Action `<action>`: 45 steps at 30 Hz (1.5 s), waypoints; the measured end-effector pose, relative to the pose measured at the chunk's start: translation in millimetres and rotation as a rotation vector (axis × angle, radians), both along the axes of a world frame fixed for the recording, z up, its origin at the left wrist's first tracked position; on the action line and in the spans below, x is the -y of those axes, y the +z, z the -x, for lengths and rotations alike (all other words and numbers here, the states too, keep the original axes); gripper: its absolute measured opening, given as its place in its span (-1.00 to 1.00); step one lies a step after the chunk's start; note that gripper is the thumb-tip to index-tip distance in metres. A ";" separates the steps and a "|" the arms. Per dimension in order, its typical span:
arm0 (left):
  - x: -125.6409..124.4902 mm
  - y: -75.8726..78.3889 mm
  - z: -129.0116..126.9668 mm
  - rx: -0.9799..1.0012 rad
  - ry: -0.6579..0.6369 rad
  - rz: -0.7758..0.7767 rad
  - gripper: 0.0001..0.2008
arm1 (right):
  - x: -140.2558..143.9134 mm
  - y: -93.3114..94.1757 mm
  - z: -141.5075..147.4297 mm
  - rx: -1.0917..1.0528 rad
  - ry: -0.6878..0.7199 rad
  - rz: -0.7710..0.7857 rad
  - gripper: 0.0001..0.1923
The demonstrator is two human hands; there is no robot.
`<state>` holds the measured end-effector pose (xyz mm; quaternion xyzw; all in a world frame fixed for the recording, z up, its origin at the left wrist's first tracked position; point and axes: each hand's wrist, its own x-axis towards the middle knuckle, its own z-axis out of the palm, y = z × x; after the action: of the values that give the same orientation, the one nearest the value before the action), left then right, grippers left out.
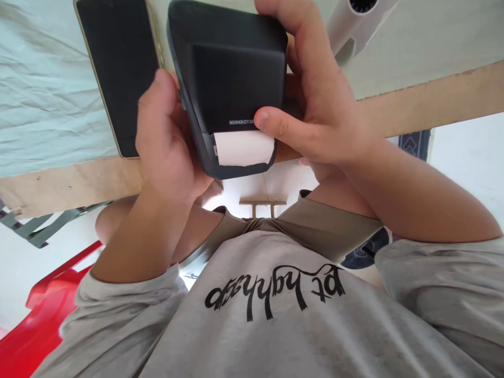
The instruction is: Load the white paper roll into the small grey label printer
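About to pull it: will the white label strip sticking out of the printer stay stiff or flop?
The label strip looks thin and curls slightly, so it probably bends easily. Its torn-looking edge suggests it rips readily. The printer seems rigid, braced by left hand and right hand.

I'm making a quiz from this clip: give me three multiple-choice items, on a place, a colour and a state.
1. Where does the black flat phone lie?
A. on the pale cloth-covered table
B. on the red plastic chair
C. on the printer

2. What colour is the paper strip at the dark boxy label printer slot?
A. yellow
B. white
C. blue

3. How is the printer held?
A. left hand only
B. lying untouched
C. both hands, right hand too

Answers: 1 A, it rests flat on the cloth; 2 B, the strip is plain white; 3 C, a hand wraps each side.
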<state>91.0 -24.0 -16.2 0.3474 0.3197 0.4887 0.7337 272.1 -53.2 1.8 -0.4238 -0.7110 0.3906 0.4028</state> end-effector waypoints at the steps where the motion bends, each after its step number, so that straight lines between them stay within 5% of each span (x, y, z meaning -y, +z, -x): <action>1: 0.2 0.4 -0.7 0.028 0.021 -0.028 -0.44 | 0.0 0.9 0.6 -0.009 0.010 -0.050 -0.48; 5: -1.5 -4.1 -3.4 0.046 0.005 -0.051 -0.27 | -7.5 -1.3 5.1 -0.007 -0.029 -0.195 -0.46; 12: -4.2 -10.9 -0.4 0.113 -0.044 -0.044 -0.70 | -16.9 -1.6 6.0 0.224 -0.133 -0.094 -0.39; 24: -6.6 -10.4 4.0 0.006 -0.007 -0.042 -0.70 | 8.9 8.5 -7.6 0.302 -0.093 -0.151 -0.25; 31: -7.5 -14.8 8.2 0.050 -0.267 -0.103 -0.46 | 8.3 12.9 -16.7 0.490 -0.246 -0.368 -0.23; 37: -5.3 -17.6 5.2 0.008 -0.090 -0.138 -0.60 | 6.3 15.9 -14.2 0.363 -0.312 -0.193 -0.42; 45: -5.3 -18.3 6.7 -0.044 -0.136 -0.106 -0.56 | -2.6 16.7 -3.9 -0.025 -0.522 -0.211 -0.52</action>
<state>84.3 -18.7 -34.4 0.4174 0.2849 0.4463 0.7385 276.0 -50.6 18.5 -0.5433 -0.6095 0.2024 0.5406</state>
